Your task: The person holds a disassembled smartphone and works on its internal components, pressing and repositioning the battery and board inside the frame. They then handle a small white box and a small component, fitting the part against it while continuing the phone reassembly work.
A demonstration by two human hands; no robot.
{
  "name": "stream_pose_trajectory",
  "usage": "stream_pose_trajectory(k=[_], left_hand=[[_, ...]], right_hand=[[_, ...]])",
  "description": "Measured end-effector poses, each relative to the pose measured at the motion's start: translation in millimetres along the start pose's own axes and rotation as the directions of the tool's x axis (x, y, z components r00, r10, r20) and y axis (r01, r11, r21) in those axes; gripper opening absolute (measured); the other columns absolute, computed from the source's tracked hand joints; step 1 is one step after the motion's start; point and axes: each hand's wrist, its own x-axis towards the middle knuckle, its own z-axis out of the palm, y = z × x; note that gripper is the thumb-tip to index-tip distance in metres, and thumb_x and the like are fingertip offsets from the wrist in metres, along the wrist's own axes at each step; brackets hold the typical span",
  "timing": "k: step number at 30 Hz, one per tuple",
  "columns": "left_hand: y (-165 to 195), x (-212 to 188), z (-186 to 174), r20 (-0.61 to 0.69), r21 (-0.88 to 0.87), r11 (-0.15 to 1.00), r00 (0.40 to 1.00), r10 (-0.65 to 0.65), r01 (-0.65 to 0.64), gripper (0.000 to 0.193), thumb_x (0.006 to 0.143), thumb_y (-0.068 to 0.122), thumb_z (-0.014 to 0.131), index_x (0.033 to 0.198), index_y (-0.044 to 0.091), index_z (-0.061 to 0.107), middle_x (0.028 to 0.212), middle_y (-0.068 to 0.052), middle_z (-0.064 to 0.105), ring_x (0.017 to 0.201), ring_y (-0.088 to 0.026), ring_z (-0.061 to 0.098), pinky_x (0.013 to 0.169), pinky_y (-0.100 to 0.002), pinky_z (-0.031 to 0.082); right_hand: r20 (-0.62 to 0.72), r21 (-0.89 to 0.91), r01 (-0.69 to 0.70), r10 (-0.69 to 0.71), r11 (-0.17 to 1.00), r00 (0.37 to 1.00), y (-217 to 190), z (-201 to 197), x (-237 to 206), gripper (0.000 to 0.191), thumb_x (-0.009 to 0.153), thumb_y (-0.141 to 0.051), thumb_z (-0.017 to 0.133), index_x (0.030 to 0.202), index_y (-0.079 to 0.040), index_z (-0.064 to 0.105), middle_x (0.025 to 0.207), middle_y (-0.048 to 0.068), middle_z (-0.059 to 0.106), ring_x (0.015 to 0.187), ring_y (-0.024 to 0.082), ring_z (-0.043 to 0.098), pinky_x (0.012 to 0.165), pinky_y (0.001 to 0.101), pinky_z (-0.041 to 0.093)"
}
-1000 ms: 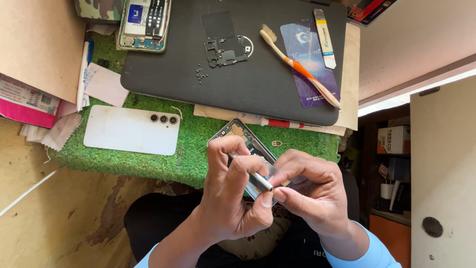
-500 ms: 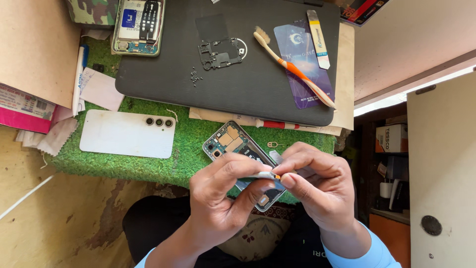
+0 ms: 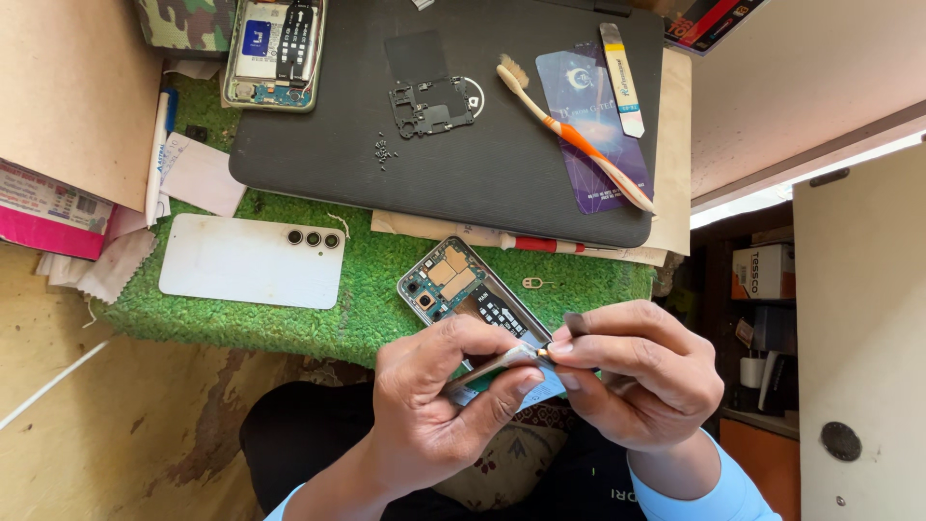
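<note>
**Opened phone held low, half covered by both hands**

The lower part of the opened phone (image 3: 463, 289) is hidden under the left hand (image 3: 439, 405) and right hand (image 3: 632, 381), so only its upper end with camera and boards shows, jutting over the green turf mat (image 3: 289, 318). Both hands are closed together over the phone and pinch a thin metal tool (image 3: 502, 362); its tip is too small to read (tweezers, perhaps). The white back cover (image 3: 241, 260) lies apart on the mat, left of the phone. Beyond it, a toothbrush (image 3: 574, 135) lies on the dark laptop lid (image 3: 463, 164). Since half a second ago, the phone has stayed in roughly the same tilt and the fingertips remain meeting at the tool.
</note>
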Motion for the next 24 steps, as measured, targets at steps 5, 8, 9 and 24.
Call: stream_pose_trajectory(k=[5,8,9,24], left_hand=[[0.1,0.5,0.5,0.004,0.054,0.998,1.0,0.03,-0.03,0.017,0.097,0.011,0.079,0.106,0.002,0.067,0.087,-0.005,0.071,0.071,-0.008,0.065,0.062,-0.022,0.052],[0.6,-0.7,1.0,-0.001,0.067,0.998,1.0,0.018,-0.018,0.016,0.098,0.011,0.078,0.105,0.002,0.067,0.087,-0.005,0.071,0.073,-0.009,0.066,0.064,-0.023,0.053],[0.5,-0.8,1.4,-0.002,0.068,0.998,1.0,0.013,-0.013,0.016,0.098,0.011,0.077,0.105,0.002,0.066,0.087,-0.005,0.07,0.073,-0.01,0.067,0.065,-0.023,0.054],[-8.8,-1.0,1.4,-0.083,0.105,0.99,0.991,0.107,-0.098,0.015,0.098,0.008,0.077,0.105,0.003,0.065,0.089,-0.006,0.07,0.074,-0.013,0.067,0.066,-0.025,0.054]], right_hand=[[0.002,-0.124,0.091,-0.091,0.988,0.996,-2.1,1.4,1.1,0.017,0.085,-0.009,0.081,0.099,-0.001,0.074,0.095,0.013,0.072,0.084,0.018,0.076,0.072,0.0259,0.063],[0.009,-0.164,0.158,-0.159,0.974,0.987,-2.2,3.9,2.5,0.016,0.087,-0.009,0.079,0.1,-0.001,0.073,0.096,0.013,0.072,0.084,0.02,0.077,0.075,0.0297,0.065],[0.014,-0.174,0.189,-0.189,0.966,0.982,-1.7,4.5,3.4,0.016,0.088,-0.009,0.078,0.1,0.0,0.073,0.097,0.013,0.072,0.085,0.021,0.077,0.076,0.0311,0.065],[0.038,-0.231,0.291,-0.29,0.928,0.956,8.3,19.4,-1.0,0.016,0.085,0.003,0.073,0.101,0.004,0.071,0.102,0.016,0.07,0.089,0.029,0.077,0.08,0.039,0.067]])
